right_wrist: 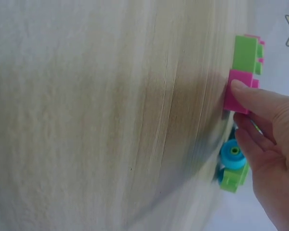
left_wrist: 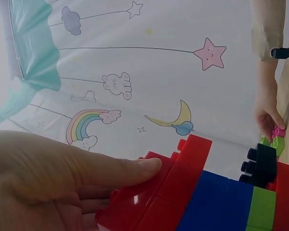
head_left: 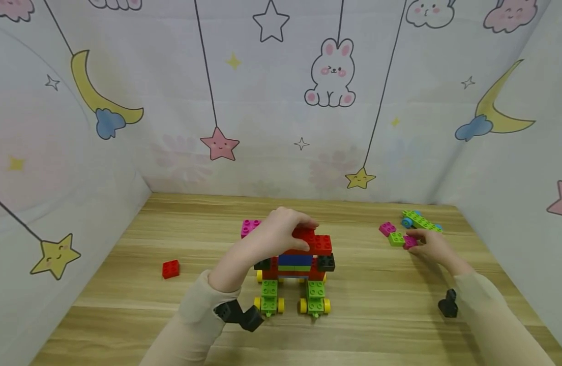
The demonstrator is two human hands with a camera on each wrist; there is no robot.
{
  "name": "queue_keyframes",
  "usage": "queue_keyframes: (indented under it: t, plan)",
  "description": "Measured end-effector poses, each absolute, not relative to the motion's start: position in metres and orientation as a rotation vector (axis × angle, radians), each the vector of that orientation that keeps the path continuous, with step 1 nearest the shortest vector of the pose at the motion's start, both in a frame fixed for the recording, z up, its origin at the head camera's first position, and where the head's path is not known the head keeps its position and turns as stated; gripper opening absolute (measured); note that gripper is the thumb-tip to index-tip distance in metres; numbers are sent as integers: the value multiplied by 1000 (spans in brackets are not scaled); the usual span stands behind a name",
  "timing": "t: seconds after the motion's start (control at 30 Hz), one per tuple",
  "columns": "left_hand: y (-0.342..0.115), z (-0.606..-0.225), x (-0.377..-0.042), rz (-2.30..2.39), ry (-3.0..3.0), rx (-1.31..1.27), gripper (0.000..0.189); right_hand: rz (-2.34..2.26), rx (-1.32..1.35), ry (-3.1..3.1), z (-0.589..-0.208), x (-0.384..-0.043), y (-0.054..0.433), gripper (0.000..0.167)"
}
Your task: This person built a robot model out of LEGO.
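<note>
In the head view my left hand (head_left: 273, 234) grips the red bricks (head_left: 322, 245) at the top of a built brick figure. Thumb and fingers lie on opposite sides of them. The figure has a blue brick (head_left: 294, 261) in its middle, black bricks (head_left: 326, 263) at the sides, and lime green wheeled legs (head_left: 315, 295). Over to the right, my right hand (head_left: 434, 246) pinches a magenta brick (right_wrist: 237, 98), the thumb on its near face. That brick sits against a lime green brick (head_left: 396, 239), with another magenta brick (head_left: 387, 229) just behind.
A lime green car base (head_left: 422, 222) with blue wheels lies beyond the right hand. One loose red brick (head_left: 171, 269) rests on the left of the wooden table (head_left: 125, 325). A pink brick (head_left: 250, 226) shows behind the left wrist. Printed cloth walls (head_left: 271, 127) surround the tabletop.
</note>
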State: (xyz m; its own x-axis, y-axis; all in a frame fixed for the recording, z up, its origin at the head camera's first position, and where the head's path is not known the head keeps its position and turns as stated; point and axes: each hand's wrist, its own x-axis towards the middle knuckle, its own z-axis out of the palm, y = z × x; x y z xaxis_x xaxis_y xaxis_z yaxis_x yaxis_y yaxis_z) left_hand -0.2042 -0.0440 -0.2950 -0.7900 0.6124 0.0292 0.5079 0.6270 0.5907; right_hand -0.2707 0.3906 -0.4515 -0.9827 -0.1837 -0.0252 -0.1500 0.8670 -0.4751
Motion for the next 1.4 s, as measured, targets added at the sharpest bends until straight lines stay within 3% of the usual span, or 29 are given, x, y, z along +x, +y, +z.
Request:
queue_keyframes:
  t: [0.57, 0.77, 1.4]
  plan:
    - [-42, -292, -203, 876, 2689, 895, 44, -835, -207, 3079, -421, -256, 383, 54]
    - [-42, -293, -203, 883, 2685, 889, 45, -910, -222, 3064, -397, -255, 357, 58]
    - [-38, -297, -200, 886, 2723, 901, 45, -1242, -519, 2983, -343, -230, 256, 42]
